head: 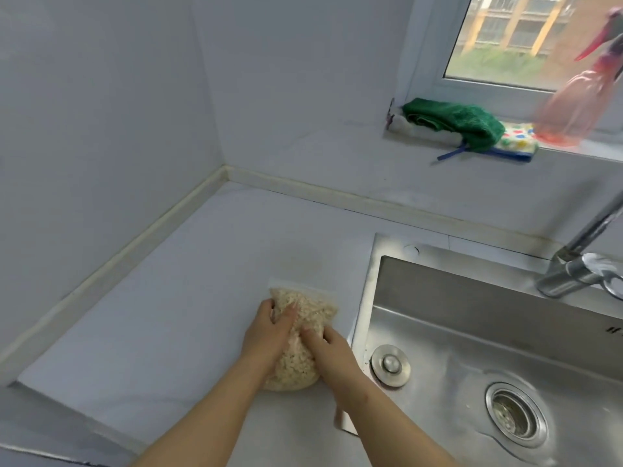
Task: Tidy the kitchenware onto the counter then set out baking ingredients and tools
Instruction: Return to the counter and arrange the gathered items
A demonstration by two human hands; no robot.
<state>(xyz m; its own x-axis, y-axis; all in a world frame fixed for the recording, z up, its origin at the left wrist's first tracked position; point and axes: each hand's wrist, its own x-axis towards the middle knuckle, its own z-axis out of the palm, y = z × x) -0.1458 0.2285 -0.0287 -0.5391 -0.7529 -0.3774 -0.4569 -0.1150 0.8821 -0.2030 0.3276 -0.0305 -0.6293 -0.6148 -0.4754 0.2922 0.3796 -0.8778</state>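
On the pale counter (168, 315) beside the steel sink (472, 291), left hand (266, 335) and right hand (332, 352) curl fingers (287, 315) round a grain bag (296, 365).

Counter (141, 308) running open left toward corner walls (101, 146); bag (305, 335) sitting just beside sink (375, 298) rim, faucet (580, 261) overhanging far right.

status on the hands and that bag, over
Left hand and right hand both grip the bag of flakes. Bag down on the counter, just left of the sink. Nothing blocking; sink edge close by.
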